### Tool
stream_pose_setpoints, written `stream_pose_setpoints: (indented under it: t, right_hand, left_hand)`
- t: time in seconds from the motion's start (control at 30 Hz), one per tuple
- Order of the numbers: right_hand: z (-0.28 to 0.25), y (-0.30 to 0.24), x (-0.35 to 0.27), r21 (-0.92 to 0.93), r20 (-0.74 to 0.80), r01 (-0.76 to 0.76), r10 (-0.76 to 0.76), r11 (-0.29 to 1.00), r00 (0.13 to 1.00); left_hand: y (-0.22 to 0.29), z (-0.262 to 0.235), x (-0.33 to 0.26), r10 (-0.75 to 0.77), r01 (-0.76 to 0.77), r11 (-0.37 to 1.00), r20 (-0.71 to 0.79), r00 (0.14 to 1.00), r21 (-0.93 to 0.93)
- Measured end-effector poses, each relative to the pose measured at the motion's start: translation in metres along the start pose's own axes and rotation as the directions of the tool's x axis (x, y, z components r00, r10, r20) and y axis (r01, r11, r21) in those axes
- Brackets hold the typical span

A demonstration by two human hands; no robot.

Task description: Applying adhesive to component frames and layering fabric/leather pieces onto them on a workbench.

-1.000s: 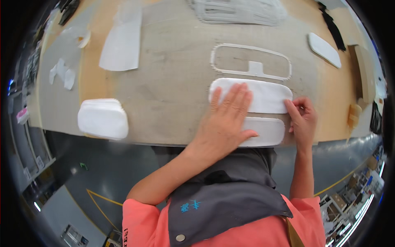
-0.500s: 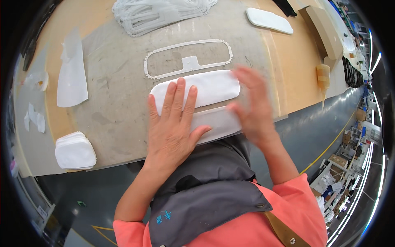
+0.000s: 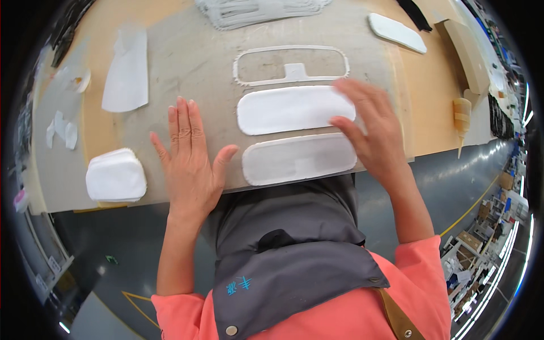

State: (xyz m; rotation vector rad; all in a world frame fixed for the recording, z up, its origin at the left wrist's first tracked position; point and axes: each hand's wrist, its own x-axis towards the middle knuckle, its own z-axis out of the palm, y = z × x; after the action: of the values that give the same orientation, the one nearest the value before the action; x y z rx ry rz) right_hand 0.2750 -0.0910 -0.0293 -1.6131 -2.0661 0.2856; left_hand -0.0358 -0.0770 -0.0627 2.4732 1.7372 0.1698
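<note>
An oblong white padded piece [image 3: 289,109] with rounded ends lies flat on the table before me. At its right end is my right hand [image 3: 374,127], thumb apart from slightly blurred fingers, which reach over the corner; whether they press on it I cannot tell. To the left, my left hand [image 3: 190,164] is spread palm down over the table, with nothing in it. Just beyond the padded piece lies a thin white frame [image 3: 294,71] with a toothed edge and a small tab. Nearer me, along the table edge, is a greyish translucent oblong piece [image 3: 300,160] with a white rim.
A white stack of pads [image 3: 116,177] sits at the near left edge, a pale sheet [image 3: 126,76] behind it. Many white frames [image 3: 260,14] are heaped at the far side. On the right are another white pad [image 3: 398,34], a cardboard box [image 3: 463,56] and an amber nozzle bottle [image 3: 462,115].
My left hand has come off the white padded piece and moved left onto the table. My right hand stays at the piece's right end. The whole view has shifted.
</note>
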Motion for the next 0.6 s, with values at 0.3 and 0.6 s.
stream_pose_setpoints:
  t: [0.3,0.6]
  right_hand:
    - [0.060,-0.034,0.043,-0.124,0.219,0.470,-0.438,0.874,0.872]
    - [0.064,-0.022,0.051,0.048,0.222,0.426,-0.426,0.903,0.877]
  left_hand:
    - [-0.004,-0.008,-0.031,-0.054,0.052,0.998,-0.053,0.997,-0.047]
    - [0.003,-0.007,-0.046,-0.064,0.058,0.989,-0.038,0.997,-0.138]
